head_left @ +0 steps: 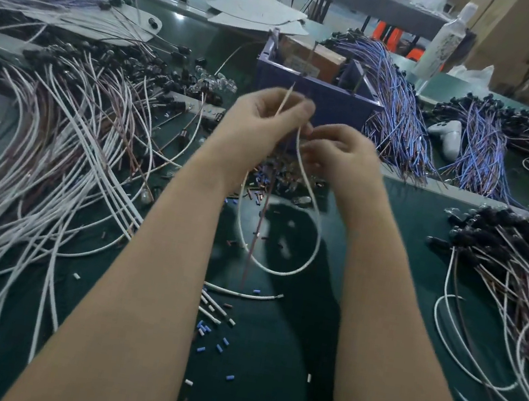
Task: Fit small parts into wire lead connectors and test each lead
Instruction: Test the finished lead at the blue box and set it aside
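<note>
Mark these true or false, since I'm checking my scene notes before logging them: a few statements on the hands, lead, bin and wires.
1. The left hand pinches the lead. True.
2. The right hand rests on the table. False: it is raised, fingers curled at the lead, beside the left hand.
3. The lead hangs in a loop. True.
4. The bin is red. False: it is blue.
5. Blue wires lie right of the bin. True.
</note>
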The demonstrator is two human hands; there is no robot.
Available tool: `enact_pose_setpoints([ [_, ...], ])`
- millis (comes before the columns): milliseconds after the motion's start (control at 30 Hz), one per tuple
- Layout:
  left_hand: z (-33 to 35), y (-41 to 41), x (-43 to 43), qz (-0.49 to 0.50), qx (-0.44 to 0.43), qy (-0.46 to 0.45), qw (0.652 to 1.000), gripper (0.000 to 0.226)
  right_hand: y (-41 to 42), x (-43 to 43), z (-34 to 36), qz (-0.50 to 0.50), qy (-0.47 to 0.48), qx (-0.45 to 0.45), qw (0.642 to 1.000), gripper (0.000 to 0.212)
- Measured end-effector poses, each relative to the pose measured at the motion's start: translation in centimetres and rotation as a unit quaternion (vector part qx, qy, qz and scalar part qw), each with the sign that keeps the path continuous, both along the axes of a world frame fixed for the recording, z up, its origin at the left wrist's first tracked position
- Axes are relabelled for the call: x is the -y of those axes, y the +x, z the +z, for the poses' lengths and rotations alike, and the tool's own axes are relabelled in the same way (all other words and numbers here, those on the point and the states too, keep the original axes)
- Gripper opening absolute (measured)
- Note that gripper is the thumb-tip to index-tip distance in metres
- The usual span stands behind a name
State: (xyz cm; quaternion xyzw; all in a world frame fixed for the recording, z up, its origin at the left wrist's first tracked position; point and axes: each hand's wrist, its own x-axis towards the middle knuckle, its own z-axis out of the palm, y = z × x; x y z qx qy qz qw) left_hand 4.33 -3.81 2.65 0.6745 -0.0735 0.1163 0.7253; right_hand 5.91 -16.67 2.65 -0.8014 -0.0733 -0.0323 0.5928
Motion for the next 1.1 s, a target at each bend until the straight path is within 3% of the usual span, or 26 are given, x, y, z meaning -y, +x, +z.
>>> enact_pose_setpoints([
  [67,-0.9,0.2,0.4,0.026,0.0,0.079,0.997,0.014,0.4,1.9,0.8,-0.025,0.087,-0.023,0.996,0.021],
  [133,-1.7,0.2,0.8,0.038,-0.012,0.13,0.991,0.013,0.6,2.3,1.1,-0.016,0.105,-0.019,0.994,0.019],
  [267,-2.5,0.4,0.7,0.047,-0.028,0.172,0.984,0.011,0.6,2.1,1.8,-0.011,0.031,0.035,0.999,0.017],
  [533,-2.8,0.4,0.6,0.062,0.002,0.137,0.989,0.015,-0.2,1.5,2.2,0.001,-0.122,0.091,0.988,0.012],
  [1100,-2.2,-0.2,1.0,0.079,0.027,0.195,0.977,0.013,-0.1,1.0,2.4,-0.042,-0.203,0.16,0.965,0.003],
])
